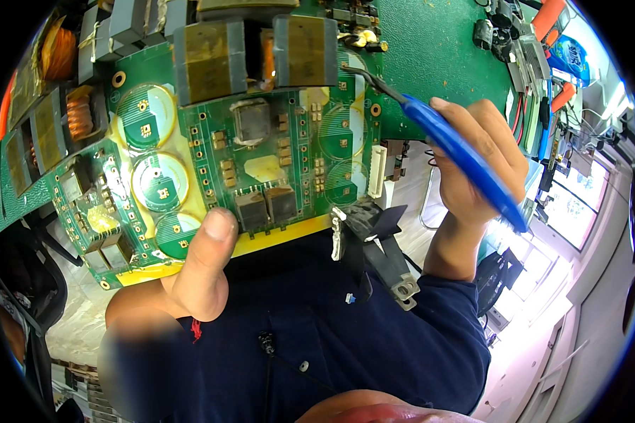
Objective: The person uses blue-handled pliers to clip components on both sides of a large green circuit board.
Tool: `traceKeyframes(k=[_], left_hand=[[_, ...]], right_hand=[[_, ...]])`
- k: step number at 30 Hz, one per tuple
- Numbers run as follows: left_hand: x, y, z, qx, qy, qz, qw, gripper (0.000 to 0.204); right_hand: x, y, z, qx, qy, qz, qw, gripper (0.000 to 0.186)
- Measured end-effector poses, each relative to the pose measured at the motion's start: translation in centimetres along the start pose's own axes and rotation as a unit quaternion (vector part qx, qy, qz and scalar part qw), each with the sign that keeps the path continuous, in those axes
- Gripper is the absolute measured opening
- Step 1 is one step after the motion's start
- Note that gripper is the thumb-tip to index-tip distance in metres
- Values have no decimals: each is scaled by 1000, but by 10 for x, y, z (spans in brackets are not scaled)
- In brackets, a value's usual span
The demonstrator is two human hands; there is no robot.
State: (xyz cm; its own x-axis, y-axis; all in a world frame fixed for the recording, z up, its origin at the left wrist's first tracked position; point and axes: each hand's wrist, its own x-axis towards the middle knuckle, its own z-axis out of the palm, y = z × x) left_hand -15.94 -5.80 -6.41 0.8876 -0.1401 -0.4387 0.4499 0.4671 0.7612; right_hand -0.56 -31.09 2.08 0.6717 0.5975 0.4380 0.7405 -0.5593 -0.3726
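Note:
A large green circuit board (208, 151) is tilted up in front of me, with a yellow strip along its near edge. My left hand (204, 264) grips that edge, thumb on top and fingers hidden underneath. Closed around a blue-handled tool (466, 155), my right hand (483, 141) is at the board's right side. The tool's thin, dark, bent tip meets one of the round pads at the board's upper right, beside a dark transformer block (305, 53). Several round pads with bare contacts show on the board, along with copper coils (80, 113) at its left.
Beyond the board lies a green table mat (437, 53). Black cylindrical capacitors (499, 32), metal heat sinks and orange-handled tools sit at the far right, near a blue packet (569, 58). A black and metal bracket (384, 250) is beside the board's near right corner.

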Motion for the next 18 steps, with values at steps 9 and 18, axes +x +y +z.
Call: traceKeyframes(k=[9,18], left_hand=[[1,2,3,42,12,19,999,49],[1,8,2,43,-2,4,999,48]], right_hand=[[4,2,-2,4,4,2,1000,37],[19,1,-11,5,-79,40,996,25]])
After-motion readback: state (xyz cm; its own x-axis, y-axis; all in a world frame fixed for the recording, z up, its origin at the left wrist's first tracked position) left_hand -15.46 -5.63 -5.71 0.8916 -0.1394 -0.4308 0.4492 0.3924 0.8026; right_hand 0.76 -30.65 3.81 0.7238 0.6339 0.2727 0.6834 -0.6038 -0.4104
